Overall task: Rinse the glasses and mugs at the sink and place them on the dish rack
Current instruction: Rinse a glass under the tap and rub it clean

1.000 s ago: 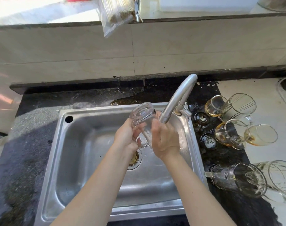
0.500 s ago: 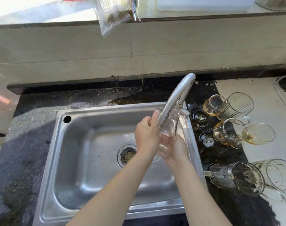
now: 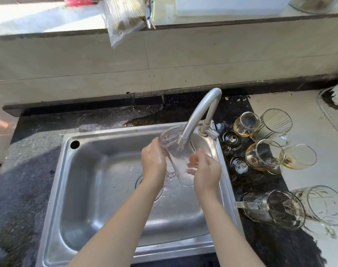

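Swung leftward since half a second ago, out from behind the spout of the faucet [image 3: 199, 116] to its left side: the clear glass [image 3: 176, 160], base tipped up and away, mouth slanting down toward the near right. Gripped round the middle by the left hand [image 3: 153, 160], wet fingers curled about the wall. Clasped near the mouth by the right hand [image 3: 206, 173], fingers bent onto that end. Held in the air over the sink [image 3: 114, 135], right under the spout's outlet, above the far right part of the basin and clear of its floor. Splashes and wet sheen on the steel beneath. Off to the right, on the dark counter [image 3: 260, 191] beside the sink, lying on their sides: amber-stained stemmed glasses [image 3: 264, 157], a lined mug [image 3: 276, 124] just behind them, and two handled mugs [image 3: 270, 209] nearer, side by side. Up on the ledge, hanging over its edge, a plastic bag [image 3: 125, 18].
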A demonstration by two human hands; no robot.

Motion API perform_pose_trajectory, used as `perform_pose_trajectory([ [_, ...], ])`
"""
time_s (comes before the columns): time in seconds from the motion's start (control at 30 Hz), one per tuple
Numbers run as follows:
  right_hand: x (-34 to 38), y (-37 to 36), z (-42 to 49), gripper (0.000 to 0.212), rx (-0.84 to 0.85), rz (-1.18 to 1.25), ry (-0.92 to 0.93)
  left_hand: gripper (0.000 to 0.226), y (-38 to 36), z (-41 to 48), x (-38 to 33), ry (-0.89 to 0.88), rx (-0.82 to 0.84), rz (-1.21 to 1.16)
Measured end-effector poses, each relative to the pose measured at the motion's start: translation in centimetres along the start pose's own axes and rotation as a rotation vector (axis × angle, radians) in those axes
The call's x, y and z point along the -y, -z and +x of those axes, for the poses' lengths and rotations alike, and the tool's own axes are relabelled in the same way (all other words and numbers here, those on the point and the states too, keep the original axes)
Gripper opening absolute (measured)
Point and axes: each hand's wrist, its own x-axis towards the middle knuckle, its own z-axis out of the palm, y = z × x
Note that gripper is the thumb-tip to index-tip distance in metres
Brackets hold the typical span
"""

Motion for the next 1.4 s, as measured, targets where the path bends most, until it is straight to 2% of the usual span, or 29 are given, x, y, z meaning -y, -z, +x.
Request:
perform_pose_trajectory([
  [0.1, 0.4, -0.4, -0.6, 0.044, 0.163, -0.094, 0.138, 0.047, 0.6, 0.7, 0.2, 0.168, -0.071, -0.192],
  [0.2, 0.5, 0.1, -0.2, 0.04, 0.342, -0.081, 0.134, 0.048, 1.7, 2.3, 0.0, 0.392, 0.023, -0.344],
  [0.27, 0.6, 0.3, 0.3, 0.051, 0.402, -0.084, 0.13, 0.046, 2.0, 3.1, 0.4, 0.522, 0.094, -0.442],
  [0.33, 0.8, 0.3, 0.8, 0.056, 0.445, -0.147, 0.158, 0.038, 1.9, 3.2, 1.1, 0.553, 0.117, -0.419],
  [0.4, 1.1, 0.1, 1.3, 0.04, 0.477, -0.218, 0.183, 0.033, 1.7, 2.9, 2.0, 0.537, 0.113, -0.338],
  [0.47, 1.3, -0.2, 1.9, 0.02, 0.466, -0.292, 0.208, 0.034, 1.5, 2.5, 2.8, 0.511, 0.124, -0.245],
  [0.5, 1.3, -0.3, 2.1, 0.017, 0.454, -0.329, 0.229, 0.034, 1.4, 2.2, 3.1, 0.52, 0.147, -0.229],
  [0.63, 2.3, -0.4, 2.5, 0.021, 0.396, -0.487, 0.225, 0.029, 1.6, 1.3, 3.7, 0.608, 0.349, -0.094],
  [0.7, 3.2, 0.3, 2.9, 0.024, 0.434, -0.555, 0.163, 0.028, 2.0, 1.5, 3.7, 0.652, 0.459, 0.017],
  [0.8, 4.4, 1.8, 3.7, 0.049, 0.385, -0.637, 0.109, 0.03, 2.6, 2.1, 3.8, 0.779, 0.566, 0.014],
  [0.83, 4.7, 2.2, 4.0, 0.047, 0.313, -0.681, 0.142, 0.029, 2.7, 2.2, 4.0, 0.814, 0.576, -0.01],
  [0.9, 5.0, 2.6, 4.9, 0.023, 0.164, -0.858, 0.241, 0.03, 2.7, 2.3, 4.4, 0.873, 0.569, -0.084],
  [0.93, 5.1, 2.4, 5.3, 0.022, 0.139, -0.972, 0.264, 0.031, 2.7, 2.3, 4.6, 0.901, 0.567, -0.127],
  [1.03, 4.5, 1.4, 7.1, 0.041, 0.23, -1.31, 0.239, 0.035, 2.6, 2.2, 5.1, 0.929, 0.581, -0.179],
  [1.17, 4.7, 0.2, 8.7, 0.038, 0.265, -1.606, 0.36, 0.03, 2.4, 2.4, 5.0, 0.893, 0.578, -0.14],
  [1.27, 5.6, -0.1, 9.4, 0.037, 0.323, -1.697, 0.42, 0.031, 2.3, 2.4, 4.6, 0.874, 0.587, -0.124],
  [1.4, 6.9, 0.7, 10.8, 0.028, 0.271, -1.601, 0.301, 0.035, 2.3, 2.6, 4.4, 0.871, 0.612, -0.11],
])
